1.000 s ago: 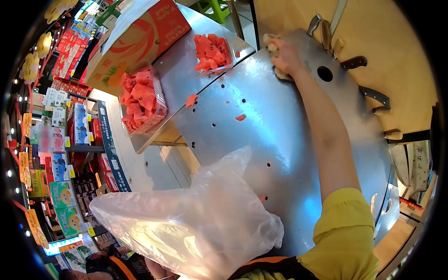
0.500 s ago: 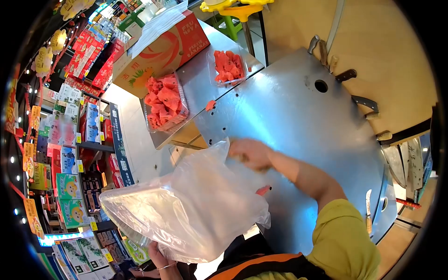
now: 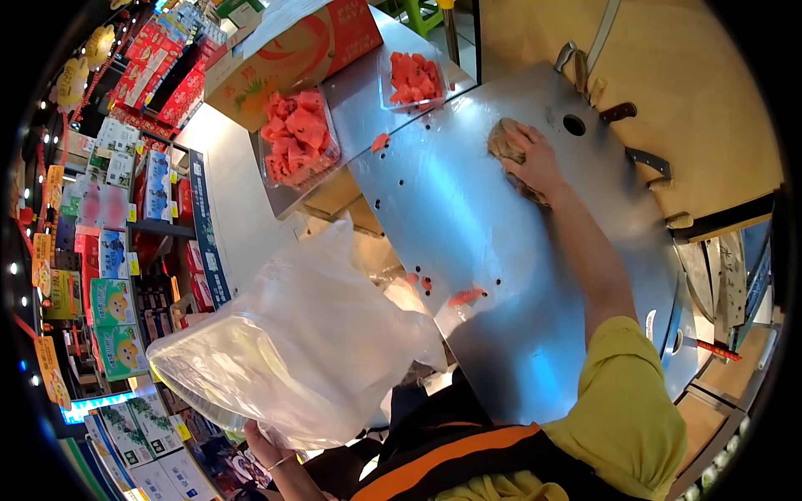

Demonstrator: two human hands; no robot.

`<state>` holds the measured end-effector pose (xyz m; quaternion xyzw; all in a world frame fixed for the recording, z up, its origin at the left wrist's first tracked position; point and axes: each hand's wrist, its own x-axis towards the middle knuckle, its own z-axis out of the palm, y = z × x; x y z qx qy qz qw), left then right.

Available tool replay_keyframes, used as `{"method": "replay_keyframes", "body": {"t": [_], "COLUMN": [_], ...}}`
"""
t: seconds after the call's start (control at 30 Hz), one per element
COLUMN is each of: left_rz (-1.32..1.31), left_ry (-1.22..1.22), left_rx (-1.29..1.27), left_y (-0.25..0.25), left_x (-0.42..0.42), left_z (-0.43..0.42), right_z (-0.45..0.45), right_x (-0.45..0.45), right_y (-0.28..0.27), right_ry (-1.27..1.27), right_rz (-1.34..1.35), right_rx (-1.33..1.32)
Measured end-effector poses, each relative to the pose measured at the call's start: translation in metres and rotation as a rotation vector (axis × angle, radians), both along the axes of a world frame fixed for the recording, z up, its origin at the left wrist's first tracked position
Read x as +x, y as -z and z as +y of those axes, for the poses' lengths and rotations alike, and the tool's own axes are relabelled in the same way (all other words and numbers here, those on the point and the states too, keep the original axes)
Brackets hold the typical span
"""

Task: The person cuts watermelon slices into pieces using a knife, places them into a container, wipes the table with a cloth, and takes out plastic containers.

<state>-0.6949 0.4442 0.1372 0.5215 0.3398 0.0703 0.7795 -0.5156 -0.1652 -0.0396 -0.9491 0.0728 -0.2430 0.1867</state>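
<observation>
My left hand grips the lower edge of a translucent plastic bag, held off the left side of the metal table. A clear, rigid rim shows through the bag's left end. Out on the steel tabletop, my right hand presses on a crumpled brownish cloth, its fingers bent over it. Red watermelon scraps and several dark seeds lie near the table's left edge, and another scrap sits farther back.
A large clear tub of watermelon chunks and a smaller one stand at the back beside a cardboard carton. Knives line the table's right edge, near a round hole. Shelves of boxed goods fill the left.
My right hand has moved from beside the bag to the far right of the tabletop, where the cloth shows under it. The bag has shifted left, uncovering scraps and seeds.
</observation>
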Motion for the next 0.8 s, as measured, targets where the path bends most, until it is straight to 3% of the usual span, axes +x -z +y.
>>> {"method": "replay_keyframes", "body": {"t": [0.03, 0.13, 0.23, 0.37, 0.43, 0.5, 0.53, 0.57, 0.6, 0.67, 0.77, 0.8], "left_rz": [0.018, 0.053, 0.024, -0.049, -0.066, 0.025, -0.012, -0.040, -0.023, 0.016, 0.018, -0.006], "left_ry": [-0.057, -0.085, -0.097, -0.021, 0.009, -0.207, -0.152, -0.169, -0.147, -0.137, -0.036, 0.038], "left_rx": [-0.004, 0.020, -0.010, -0.046, -0.058, 0.115, 0.078, 0.010, 0.018, 0.064, 0.155, 0.164], "left_y": [-0.004, 0.002, 0.004, 0.005, 0.010, 0.004, 0.016, 0.013, 0.015, 0.025, 0.035, 0.038], "left_x": [-0.007, -0.013, -0.010, -0.003, -0.003, 0.001, 0.000, 0.002, 0.004, 0.015, 0.049, 0.061], "left_z": [0.001, 0.022, 0.036, 0.055, 0.072, 0.071, 0.094, 0.094, 0.104, 0.121, 0.112, 0.102], "right_z": [0.004, 0.015, 0.044, 0.125, 0.164, 0.214, 0.234, 0.251, 0.265, 0.290, 0.346, 0.347], "right_x": [-0.004, -0.021, -0.053, -0.097, -0.117, -0.138, -0.149, -0.155, -0.169, -0.180, -0.198, -0.206], "right_y": [0.007, 0.004, 0.004, -0.017, -0.011, -0.026, -0.033, -0.010, -0.009, -0.010, 0.008, -0.004], "right_ry": [0.002, -0.078, -0.157, -0.280, -0.369, -0.467, -0.518, -0.619, -0.586, -0.630, -0.387, -0.407], "right_rz": [-0.107, 0.028, -0.020, -0.147, -0.063, -0.013, -0.113, -0.175, 0.022, 0.013, 0.024, -0.003], "right_rx": [0.032, 0.170, 0.136, 0.275, 0.297, 0.332, 0.294, 0.423, 0.346, 0.331, 0.764, 0.742]}}
